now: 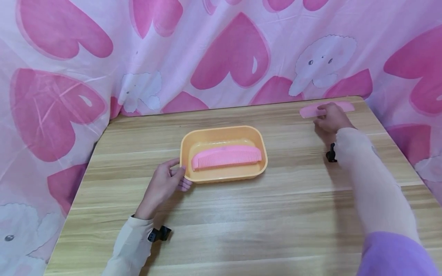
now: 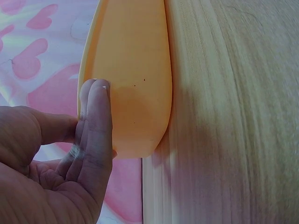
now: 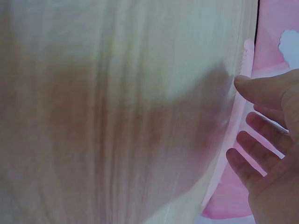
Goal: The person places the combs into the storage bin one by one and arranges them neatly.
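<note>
A shallow orange plastic tray (image 1: 223, 179) stands on the table, with a pink comb (image 1: 226, 155) lying inside, its teeth toward me. My left hand (image 1: 165, 182) holds the tray's left end. In the left wrist view, its thumb is at the rim and its fingers lie along the outer wall (image 2: 131, 60). A second, paler pink comb (image 1: 343, 105) lies at the table's back right. My right hand (image 1: 333, 117) grips it near the middle, thumb at the near edge and index finger across it. In the right wrist view, the other fingers (image 3: 254, 151) are spread loosely beside this comb (image 3: 224, 154).
The wood-grain table (image 1: 241, 226) ends at the back against a curtain (image 1: 228, 50) printed with pink hearts. That cloth also hangs at both sides. A black wrist mount sits on each sleeve, the left (image 1: 159, 234) and the right (image 1: 331, 153).
</note>
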The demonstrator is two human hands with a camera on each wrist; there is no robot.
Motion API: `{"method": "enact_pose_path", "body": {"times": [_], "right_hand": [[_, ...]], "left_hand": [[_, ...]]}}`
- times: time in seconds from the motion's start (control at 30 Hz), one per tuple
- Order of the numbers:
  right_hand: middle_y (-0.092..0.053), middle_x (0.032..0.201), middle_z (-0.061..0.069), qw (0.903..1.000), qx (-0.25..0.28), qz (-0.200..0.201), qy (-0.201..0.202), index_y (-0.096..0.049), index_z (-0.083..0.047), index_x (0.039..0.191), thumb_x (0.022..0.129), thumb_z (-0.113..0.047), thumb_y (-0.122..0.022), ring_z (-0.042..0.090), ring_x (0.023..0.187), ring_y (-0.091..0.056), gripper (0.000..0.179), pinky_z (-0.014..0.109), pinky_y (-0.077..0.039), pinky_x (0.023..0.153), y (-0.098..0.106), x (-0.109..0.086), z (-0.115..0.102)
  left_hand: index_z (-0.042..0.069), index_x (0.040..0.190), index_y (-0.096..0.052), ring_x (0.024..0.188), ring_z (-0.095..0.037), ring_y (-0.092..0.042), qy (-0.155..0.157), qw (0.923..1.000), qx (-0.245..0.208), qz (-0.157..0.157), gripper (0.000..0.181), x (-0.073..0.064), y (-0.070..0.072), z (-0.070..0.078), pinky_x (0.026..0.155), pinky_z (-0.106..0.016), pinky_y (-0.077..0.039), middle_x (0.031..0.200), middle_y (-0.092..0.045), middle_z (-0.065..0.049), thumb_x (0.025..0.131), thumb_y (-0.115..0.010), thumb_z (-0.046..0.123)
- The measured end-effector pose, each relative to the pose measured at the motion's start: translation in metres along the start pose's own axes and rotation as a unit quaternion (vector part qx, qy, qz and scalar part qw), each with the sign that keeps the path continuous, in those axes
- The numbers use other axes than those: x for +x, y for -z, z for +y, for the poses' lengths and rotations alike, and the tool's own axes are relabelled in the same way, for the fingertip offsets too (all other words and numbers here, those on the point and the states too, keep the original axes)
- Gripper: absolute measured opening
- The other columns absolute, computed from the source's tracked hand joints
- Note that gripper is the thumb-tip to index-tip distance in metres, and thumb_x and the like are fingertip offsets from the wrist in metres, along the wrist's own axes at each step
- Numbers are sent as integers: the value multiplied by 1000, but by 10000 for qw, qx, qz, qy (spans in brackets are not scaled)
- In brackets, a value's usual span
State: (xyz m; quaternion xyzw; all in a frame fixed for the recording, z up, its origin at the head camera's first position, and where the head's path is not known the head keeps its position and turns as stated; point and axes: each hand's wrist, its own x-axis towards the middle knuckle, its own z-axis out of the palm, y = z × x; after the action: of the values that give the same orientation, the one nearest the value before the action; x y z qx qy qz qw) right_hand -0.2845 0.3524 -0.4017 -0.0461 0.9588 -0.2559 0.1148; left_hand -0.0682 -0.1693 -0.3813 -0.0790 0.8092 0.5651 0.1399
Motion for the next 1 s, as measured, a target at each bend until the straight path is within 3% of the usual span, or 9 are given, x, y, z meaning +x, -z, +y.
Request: {"method": "enact_pose_path", "body": {"times": [0.27, 0.5, 0.83, 1.0], "right_hand": [[-35, 149, 39, 9993, 31, -70, -378, -34, 15, 148, 97, -8, -53, 56, 137, -34, 58, 67, -31, 114, -1, 7, 3], [-42, 142, 40, 9991, -319, -123, -241, -44, 17, 140, 91, 1, -47, 48, 116, -47, 51, 68, -39, 107, -6, 8, -1], [-25, 149, 39, 9962, -753, -428, -132, -42, 17, 141, 91, 1, -51, 59, 132, -31, 53, 70, -30, 112, -2, 6, -4], [-35, 148, 38, 9958, -662, -619, -110, -39, 13, 145, 92, 1, -46, 50, 125, -40, 55, 69, -31, 113, -2, 4, -5]], "left_hand": [[-6, 148, -41, 69, -24, -72, -98, 9999, -66, -37, 45, -1, 0, 1, 65, -34, -65, 82, -73, -17, 107, -50, 10], [-5, 148, -42, 68, -23, -72, -34, 10000, -39, 19, 45, 0, 0, 1, 65, -35, -65, 83, -73, -17, 106, -51, 10], [-3, 147, -43, 69, -23, -72, -28, 9997, 217, 80, 43, 1, 0, 0, 65, -34, -65, 80, -73, -13, 107, -50, 11], [-3, 147, -44, 69, -23, -72, -79, 9995, 281, 86, 44, 1, 0, 0, 65, -34, -65, 79, -73, -13, 107, -50, 12]]}}
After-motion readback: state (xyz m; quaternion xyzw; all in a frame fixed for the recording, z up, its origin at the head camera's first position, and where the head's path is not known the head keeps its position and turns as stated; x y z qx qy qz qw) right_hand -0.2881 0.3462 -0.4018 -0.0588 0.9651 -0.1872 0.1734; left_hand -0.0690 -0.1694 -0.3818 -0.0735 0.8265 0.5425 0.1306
